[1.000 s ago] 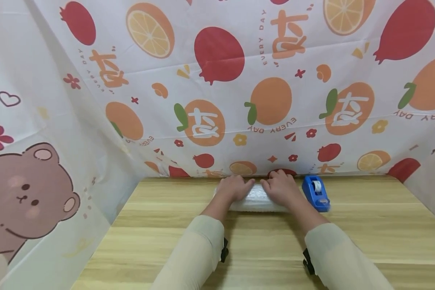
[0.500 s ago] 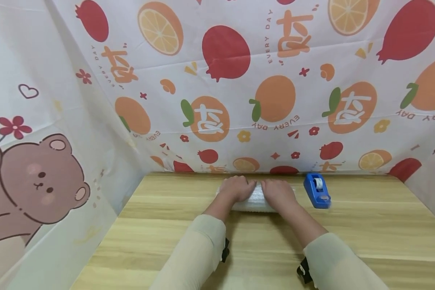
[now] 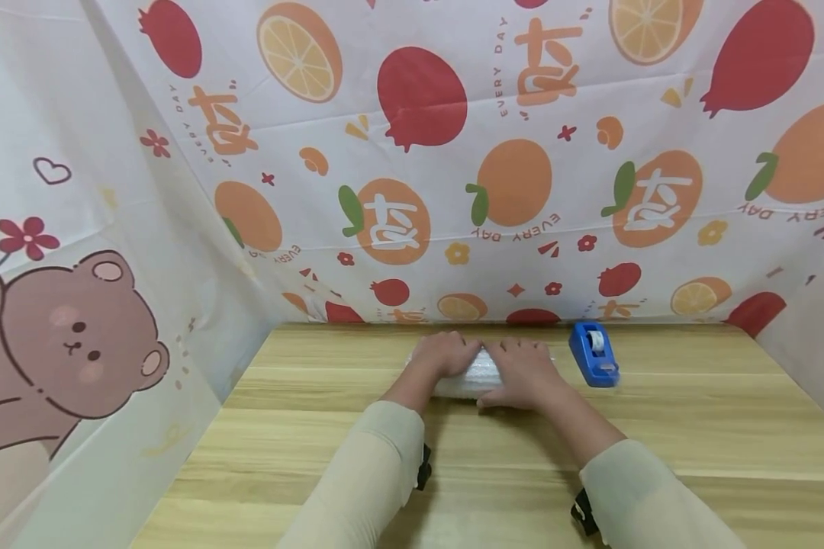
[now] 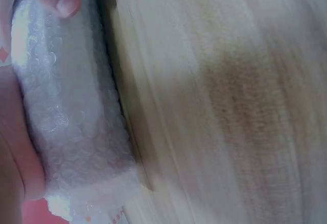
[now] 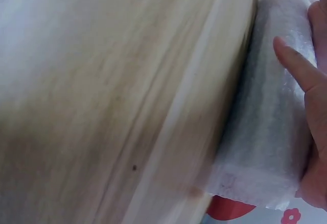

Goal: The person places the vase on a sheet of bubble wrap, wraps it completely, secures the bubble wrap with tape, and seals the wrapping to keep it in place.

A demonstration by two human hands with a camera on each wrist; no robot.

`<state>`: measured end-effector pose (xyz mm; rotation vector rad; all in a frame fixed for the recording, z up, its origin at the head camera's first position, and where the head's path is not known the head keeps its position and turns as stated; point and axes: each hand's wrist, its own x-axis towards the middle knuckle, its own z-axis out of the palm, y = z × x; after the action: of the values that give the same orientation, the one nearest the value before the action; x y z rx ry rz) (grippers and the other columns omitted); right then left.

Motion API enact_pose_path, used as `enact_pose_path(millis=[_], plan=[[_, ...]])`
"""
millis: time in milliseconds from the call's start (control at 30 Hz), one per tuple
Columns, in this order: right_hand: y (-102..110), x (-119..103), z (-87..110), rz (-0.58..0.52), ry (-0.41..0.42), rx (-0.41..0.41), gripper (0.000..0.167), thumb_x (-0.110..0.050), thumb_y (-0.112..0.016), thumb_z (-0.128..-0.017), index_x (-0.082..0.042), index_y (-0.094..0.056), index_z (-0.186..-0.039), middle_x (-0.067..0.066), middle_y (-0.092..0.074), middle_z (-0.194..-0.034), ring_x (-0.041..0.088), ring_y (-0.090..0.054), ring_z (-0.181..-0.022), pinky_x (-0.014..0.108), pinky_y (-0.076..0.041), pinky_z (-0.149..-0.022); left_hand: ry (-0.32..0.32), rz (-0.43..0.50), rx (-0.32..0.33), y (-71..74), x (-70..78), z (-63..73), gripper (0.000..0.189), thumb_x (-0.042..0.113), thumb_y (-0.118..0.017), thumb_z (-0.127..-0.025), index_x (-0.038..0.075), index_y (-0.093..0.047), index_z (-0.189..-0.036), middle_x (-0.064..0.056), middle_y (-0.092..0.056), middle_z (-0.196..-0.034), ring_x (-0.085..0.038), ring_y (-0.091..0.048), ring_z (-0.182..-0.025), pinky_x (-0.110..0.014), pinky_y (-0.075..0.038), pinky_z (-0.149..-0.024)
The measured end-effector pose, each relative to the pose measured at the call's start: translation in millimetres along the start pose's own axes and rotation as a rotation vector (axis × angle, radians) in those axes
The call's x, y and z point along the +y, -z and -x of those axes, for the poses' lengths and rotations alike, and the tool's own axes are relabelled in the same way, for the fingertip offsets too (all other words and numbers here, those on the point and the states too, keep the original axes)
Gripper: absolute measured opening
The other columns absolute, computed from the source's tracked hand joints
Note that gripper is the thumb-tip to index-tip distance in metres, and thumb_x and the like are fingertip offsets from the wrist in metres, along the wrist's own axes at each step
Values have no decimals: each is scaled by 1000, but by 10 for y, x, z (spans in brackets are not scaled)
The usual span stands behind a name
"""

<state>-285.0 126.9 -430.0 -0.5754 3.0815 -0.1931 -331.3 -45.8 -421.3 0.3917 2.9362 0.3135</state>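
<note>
A roll of bubble wrap (image 3: 479, 375) lies crosswise near the table's far edge, under both hands. My left hand (image 3: 445, 355) grips its left part from above, with the thumb towards the middle. In the left wrist view the wrap (image 4: 76, 101) is clear and bubbly, with a flattened loose end. My right hand (image 3: 523, 372) spans the right part, fingers over the far side and thumb spread along the near side. The right wrist view shows that thumb (image 5: 294, 63) lying on the wrap (image 5: 265, 111). What is inside the roll is hidden.
A blue tape dispenser (image 3: 593, 355) stands right of the roll, near the back edge. Behind the wood-grain table (image 3: 302, 435) hangs a fruit-print cloth (image 3: 446, 183), with a bear-print cloth (image 3: 75, 343) at the left.
My right hand first slid inward along the roll towards my left hand, then spread its thumb down the near side. My left hand stays on the roll. The view shifted slightly.
</note>
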Motion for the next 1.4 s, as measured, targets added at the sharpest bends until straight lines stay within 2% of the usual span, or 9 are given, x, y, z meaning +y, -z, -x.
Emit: enact_pose_path(millis=[233,400,533,633,733,833,967,1167,1400], plan=[[-38,18,-23,-21,6,-14,103,-70,-78,-64,-22,-42,-148,12,-55,-134,36,-50,-114,61,-38,-97,31,34,-55,-33,-16,-42,71,59,-19,-98,13,-63,-130,-8,-61,-135,-28,-57,-122,-45,-44,-101],[-46,67,-79,-41,-9,-29,102,-72,-77,-63,-25,-42,-147,9,-56,-132,32,-52,-113,59,-39,-98,26,31,-69,-17,-10,-111,67,58,-23,-98,12,-67,-119,-7,-65,-126,-26,-60,-109,-46,-45,-97],[-40,106,-121,-34,1,-25,102,-77,-74,-63,-24,-43,-145,8,-58,-130,30,-54,-110,58,-42,-95,23,15,-93,6,-10,-166,66,58,-23,-98,13,-66,-121,-7,-65,-126,-26,-60,-110,-46,-42,-100],[-53,126,-153,-12,18,-4,102,-84,-65,-64,-24,-45,-144,7,-57,-126,27,-55,-103,54,-46,-90,27,14,-118,19,-16,-196,69,60,-22,-98,13,-64,-126,-7,-63,-131,-27,-59,-116,-46,-41,-103],[-66,138,-194,-16,14,17,98,-91,-49,-70,-24,-48,-142,7,-54,-124,26,-55,-99,51,-48,-86,33,32,-146,33,-24,-231,73,64,-21,-97,14,-63,-130,-6,-61,-135,-27,-57,-122,-46,-40,-105],[-62,145,-233,-40,-17,32,94,-91,-31,-77,-23,-51,-139,7,-55,-127,27,-55,-102,52,-49,-89,36,55,-172,55,-34,-271,74,65,-21,-96,15,-62,-132,-6,-59,-138,-27,-55,-125,-47,-38,-107],[-30,152,-279,-47,-53,39,95,-88,-16,-83,-19,-54,-137,11,-58,-132,33,-57,-114,56,-46,-95,30,73,-195,89,-42,-329,74,66,-22,-96,16,-65,-129,-7,-58,-139,-27,-54,-126,-49,-38,-107],[16,172,-336,-28,-57,33,98,-86,-10,-85,-19,-56,-139,11,-60,-136,34,-58,-121,56,-46,-96,34,126,-209,121,-49,-402,72,65,-26,-95,15,-63,-131,-10,-55,-142,-31,-51,-130,-52,-35,-108],[-14,210,-406,-11,-36,26,99,-93,-18,-77,-25,-57,-137,3,-62,-131,27,-58,-115,51,-48,-94,77,156,-219,104,-76,-456,76,68,-29,-92,13,-57,-138,-11,-52,-145,-35,-50,-130,-52,-38,-106]])
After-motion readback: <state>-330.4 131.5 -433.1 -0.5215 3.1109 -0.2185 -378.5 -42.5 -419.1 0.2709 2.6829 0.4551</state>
